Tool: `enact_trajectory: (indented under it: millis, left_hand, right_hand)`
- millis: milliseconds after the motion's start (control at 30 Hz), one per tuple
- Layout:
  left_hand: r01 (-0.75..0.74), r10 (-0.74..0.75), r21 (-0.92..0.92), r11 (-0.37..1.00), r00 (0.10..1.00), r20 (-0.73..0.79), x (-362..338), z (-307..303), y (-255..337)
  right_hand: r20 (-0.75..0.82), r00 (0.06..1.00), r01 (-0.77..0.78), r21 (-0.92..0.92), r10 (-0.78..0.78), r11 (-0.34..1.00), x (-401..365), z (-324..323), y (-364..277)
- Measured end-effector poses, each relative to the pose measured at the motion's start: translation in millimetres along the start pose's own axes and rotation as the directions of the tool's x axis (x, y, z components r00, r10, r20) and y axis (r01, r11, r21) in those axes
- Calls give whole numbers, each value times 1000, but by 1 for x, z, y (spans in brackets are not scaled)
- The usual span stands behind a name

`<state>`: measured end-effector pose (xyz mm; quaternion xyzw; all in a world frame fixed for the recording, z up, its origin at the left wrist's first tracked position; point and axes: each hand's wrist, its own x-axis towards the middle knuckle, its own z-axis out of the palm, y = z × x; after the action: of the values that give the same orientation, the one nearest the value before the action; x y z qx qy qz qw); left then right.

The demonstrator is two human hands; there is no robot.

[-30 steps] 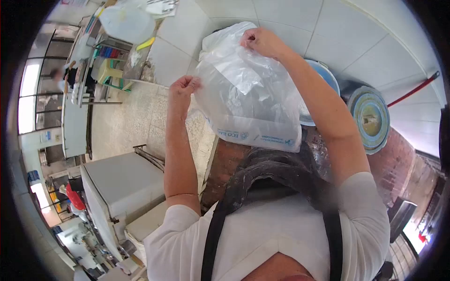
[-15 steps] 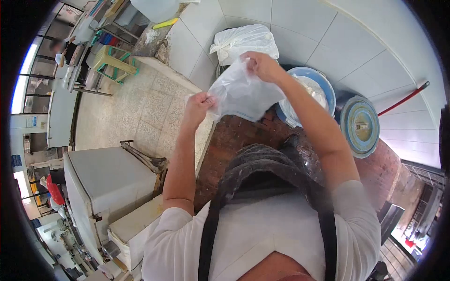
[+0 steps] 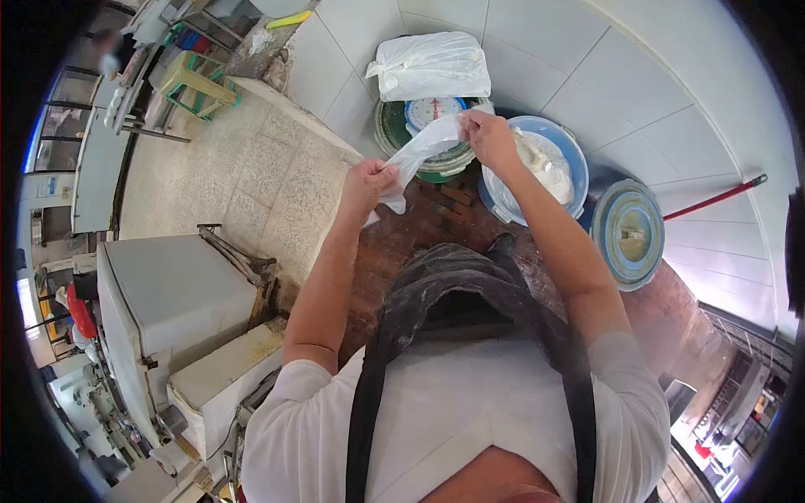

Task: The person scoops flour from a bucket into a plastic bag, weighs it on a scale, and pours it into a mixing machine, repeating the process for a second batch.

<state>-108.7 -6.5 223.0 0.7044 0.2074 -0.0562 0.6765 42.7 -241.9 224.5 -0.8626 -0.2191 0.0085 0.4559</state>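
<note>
A clear plastic bag (image 3: pixel 422 149) is stretched between both hands above a brick counter (image 3: pixel 423 222). My left hand (image 3: pixel 367 182) grips its lower end. My right hand (image 3: pixel 489 136) pinches its upper end, over the edge of a green weighing scale (image 3: pixel 417 126). The scale's white dial shows behind the bag, and a tied white plastic bag (image 3: pixel 432 67) lies on top of the scale. A blue bowl (image 3: pixel 567 159) holding white dough sits just right of my right hand.
A blue-rimmed round lid (image 3: pixel 629 233) lies on the counter at the right. A red-handled stick (image 3: pixel 713 201) leans on the white tiled wall. White boxes (image 3: pixel 180 293) stand on the floor to the left, and a green stool (image 3: pixel 193 80) stands further back.
The bag, held up wide and open a second ago, has been lowered and pulled into a narrow strip. Both hands have dropped toward the counter, uncovering the scale and the bowl.
</note>
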Motion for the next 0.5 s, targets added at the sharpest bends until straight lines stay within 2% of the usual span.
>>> enact_trajectory:
  millis: [33,100,167,233,300,367,400,433,467,500]
  left_hand:
    - [15,-15,-51,999,1000,-3,0,4,8]
    - [38,-39,-43,998,999,-19,-1,17,21]
    - [45,-40,-232,972,999,25,-8,37,38]
    - [15,-10,-201,980,1000,25,-5,45,33]
    - [-19,23,-172,985,999,22,0,47,28]
    - [-58,104,287,956,983,-149,8,40,30]
    - [-60,106,289,956,984,-147,13,37,32]
    - [-89,173,352,932,961,-216,18,33,36]
    - [-112,244,415,903,929,-280,22,30,39]
    - [-112,245,416,902,928,-280,27,28,43]
  right_hand:
    - [2,1000,-1,4,1,1000,0,-2,4]
    - [-50,993,117,110,-112,987,1,-6,12]
    - [-88,991,110,111,-101,988,4,-9,20]
    - [-128,988,103,110,-88,989,4,-16,23]
    - [-116,989,-82,110,95,991,8,-32,22]
    - [-75,996,-33,95,40,995,7,-46,27]
    - [-33,999,19,81,-16,997,6,-50,28]
    - [-35,999,18,81,-15,997,2,-51,27]
    - [45,998,-44,186,36,981,-4,-50,24]
    - [130,988,-114,284,79,952,-8,-49,21]
